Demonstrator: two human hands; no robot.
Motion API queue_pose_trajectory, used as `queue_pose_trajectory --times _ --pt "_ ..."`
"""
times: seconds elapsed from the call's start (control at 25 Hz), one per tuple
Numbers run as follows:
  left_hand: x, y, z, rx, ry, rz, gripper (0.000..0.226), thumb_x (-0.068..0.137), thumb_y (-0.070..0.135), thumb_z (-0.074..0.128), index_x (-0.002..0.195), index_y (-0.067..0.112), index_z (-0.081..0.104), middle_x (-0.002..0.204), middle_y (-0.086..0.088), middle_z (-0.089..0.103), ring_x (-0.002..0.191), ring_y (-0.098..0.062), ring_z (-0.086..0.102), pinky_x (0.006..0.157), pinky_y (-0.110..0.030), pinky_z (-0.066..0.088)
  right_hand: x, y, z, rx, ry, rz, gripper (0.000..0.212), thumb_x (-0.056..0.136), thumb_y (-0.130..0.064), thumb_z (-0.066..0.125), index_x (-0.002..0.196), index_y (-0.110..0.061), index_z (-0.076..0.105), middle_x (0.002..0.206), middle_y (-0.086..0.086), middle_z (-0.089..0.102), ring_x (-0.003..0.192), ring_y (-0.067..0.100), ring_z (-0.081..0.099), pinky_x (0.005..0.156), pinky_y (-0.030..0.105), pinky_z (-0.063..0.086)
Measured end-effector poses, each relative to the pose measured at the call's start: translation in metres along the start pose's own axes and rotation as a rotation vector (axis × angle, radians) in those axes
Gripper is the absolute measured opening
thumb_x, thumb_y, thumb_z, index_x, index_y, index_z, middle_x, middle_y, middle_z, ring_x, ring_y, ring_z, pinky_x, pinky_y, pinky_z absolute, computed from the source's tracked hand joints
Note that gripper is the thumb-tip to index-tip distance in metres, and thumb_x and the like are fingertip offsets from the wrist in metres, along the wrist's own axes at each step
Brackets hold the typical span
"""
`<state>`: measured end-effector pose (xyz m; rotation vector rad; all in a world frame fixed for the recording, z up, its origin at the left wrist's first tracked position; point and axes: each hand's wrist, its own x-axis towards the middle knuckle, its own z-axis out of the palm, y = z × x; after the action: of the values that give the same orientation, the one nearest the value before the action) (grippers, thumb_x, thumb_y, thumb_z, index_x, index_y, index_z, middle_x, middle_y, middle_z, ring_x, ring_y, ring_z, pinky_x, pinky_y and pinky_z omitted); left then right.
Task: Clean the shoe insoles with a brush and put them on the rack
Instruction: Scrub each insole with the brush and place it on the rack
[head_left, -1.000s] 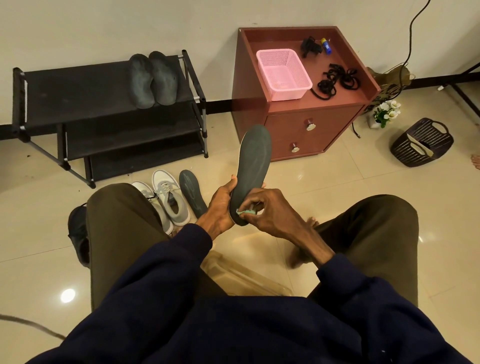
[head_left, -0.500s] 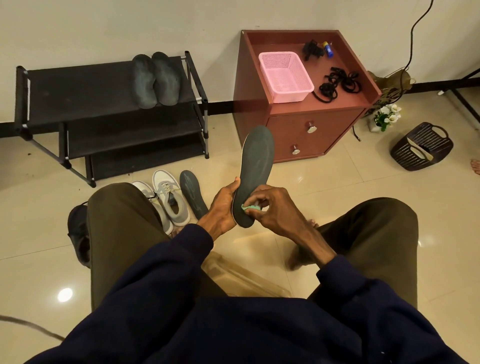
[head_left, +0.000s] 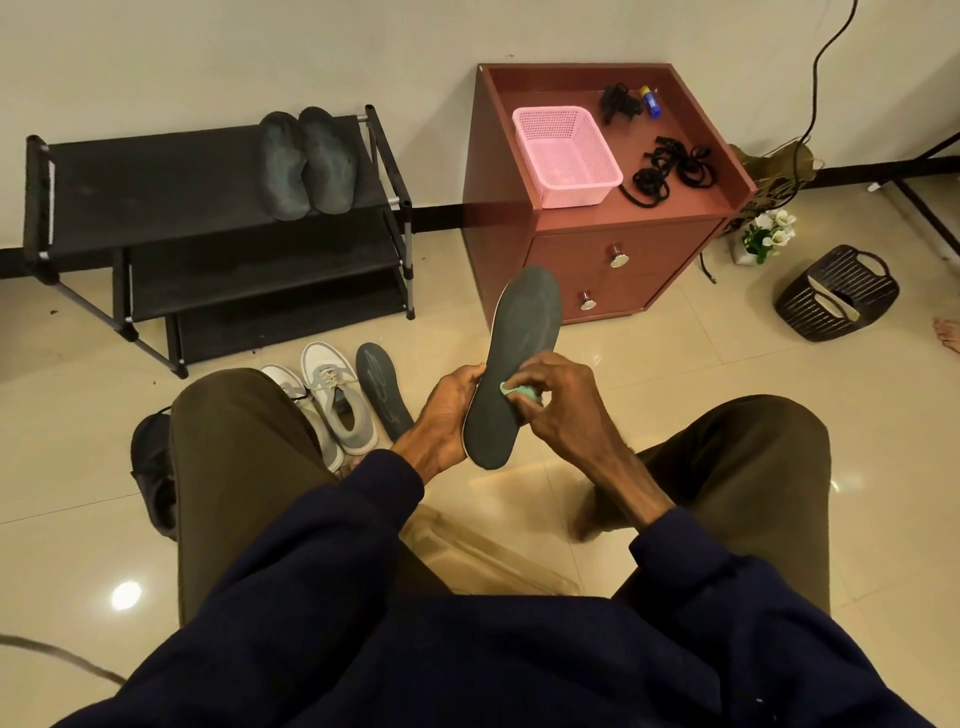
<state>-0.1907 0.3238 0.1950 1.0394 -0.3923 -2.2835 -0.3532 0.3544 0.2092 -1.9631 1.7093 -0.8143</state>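
Observation:
My left hand (head_left: 448, 410) grips the left edge of a dark grey insole (head_left: 522, 343), held upright between my knees. My right hand (head_left: 558, 402) pinches a small light-green brush (head_left: 517, 391) and presses it against the insole's middle. A second grey insole (head_left: 382, 392) lies on the floor beside a pair of grey sneakers (head_left: 332, 402). Two dark insoles (head_left: 306, 161) lie side by side on the top shelf of the black shoe rack (head_left: 156, 176) at the back left.
A red-brown drawer cabinet (head_left: 613, 270) stands ahead, with a pink basket (head_left: 566, 148) and black laces (head_left: 670, 171) on top. A dark basket (head_left: 836, 293) and a small flower pot (head_left: 769, 234) sit right. A clear plastic tray (head_left: 488, 561) lies under my legs; a black shoe (head_left: 153, 467) at left.
My right hand has slid the brush up the insole from the heel toward its middle. The left hand keeps its hold on the insole.

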Motion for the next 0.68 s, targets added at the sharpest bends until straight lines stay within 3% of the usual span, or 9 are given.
queue_pose_trajectory --times 0.08,0.12,0.24,0.36,0.44,0.56,0.6,0.68 --pt "0.002 -0.002 -0.004 0.037 0.022 0.014 0.050 0.108 0.048 0.037 0.115 0.010 0.070 0.104 -0.011 0.074 0.086 -0.023 0.073 0.081 -0.036 0.060 -0.004 -0.012 0.002 0.084 -0.241 -0.028 0.014 0.080 -0.008 0.084 0.092 -0.015 0.082 0.093 -0.001 0.070 0.083 0.011 0.066 0.073 0.025 0.056" --pt "0.002 -0.003 -0.005 0.047 0.036 0.014 0.052 0.106 0.051 0.039 0.114 0.011 0.070 0.103 -0.010 0.075 0.086 -0.022 0.074 0.079 -0.036 0.061 -0.003 -0.013 0.002 0.082 -0.276 -0.035 0.014 0.080 -0.008 0.084 0.092 -0.016 0.082 0.092 -0.001 0.070 0.082 0.011 0.066 0.073 0.025 0.056" --pt "0.001 -0.005 -0.004 0.033 0.045 0.000 0.047 0.107 0.046 0.041 0.114 0.009 0.069 0.101 -0.011 0.077 0.083 -0.024 0.075 0.074 -0.037 0.064 0.006 0.001 0.000 -0.043 -0.053 0.001 0.014 0.080 -0.004 0.081 0.090 -0.013 0.081 0.090 0.002 0.071 0.081 0.016 0.065 0.075 0.036 0.057" --pt "-0.001 -0.005 0.000 0.018 -0.034 -0.052 0.048 0.108 0.043 0.041 0.127 0.005 0.064 0.122 -0.020 0.070 0.107 -0.035 0.068 0.099 -0.050 0.055 0.011 0.017 -0.009 -0.175 0.160 0.093 0.014 0.082 -0.004 0.080 0.093 -0.012 0.079 0.092 0.006 0.071 0.085 0.019 0.062 0.077 0.039 0.057" --pt "-0.001 -0.004 0.001 0.018 -0.038 -0.048 0.047 0.108 0.043 0.039 0.127 0.009 0.065 0.124 -0.018 0.070 0.109 -0.035 0.068 0.102 -0.053 0.052 0.006 0.010 -0.012 -0.061 0.089 0.096 0.013 0.082 -0.003 0.081 0.092 -0.011 0.078 0.091 0.005 0.071 0.081 0.014 0.063 0.073 0.032 0.059" --pt "-0.003 0.000 -0.003 0.105 0.011 -0.007 0.055 0.106 0.055 0.033 0.122 0.016 0.068 0.112 -0.009 0.076 0.097 -0.025 0.073 0.089 -0.042 0.060 -0.003 -0.012 -0.006 0.111 -0.243 0.046 0.010 0.082 -0.008 0.084 0.090 -0.012 0.080 0.088 0.000 0.072 0.076 0.009 0.066 0.068 0.022 0.058" --pt "-0.002 0.001 -0.004 0.129 0.033 0.004 0.057 0.105 0.057 0.034 0.124 0.016 0.067 0.110 -0.008 0.077 0.096 -0.024 0.074 0.085 -0.039 0.061 -0.002 -0.014 -0.004 0.083 -0.258 0.022 0.010 0.081 -0.010 0.084 0.089 -0.013 0.080 0.087 -0.002 0.072 0.076 0.009 0.066 0.069 0.024 0.058" --pt "-0.001 -0.002 -0.005 0.078 0.013 -0.007 0.056 0.105 0.056 0.037 0.128 0.013 0.064 0.118 -0.012 0.075 0.101 -0.028 0.074 0.086 -0.043 0.062 0.004 -0.006 -0.003 0.041 -0.105 0.040 0.008 0.081 -0.009 0.083 0.086 -0.014 0.078 0.084 -0.001 0.072 0.073 0.010 0.065 0.070 0.032 0.058"
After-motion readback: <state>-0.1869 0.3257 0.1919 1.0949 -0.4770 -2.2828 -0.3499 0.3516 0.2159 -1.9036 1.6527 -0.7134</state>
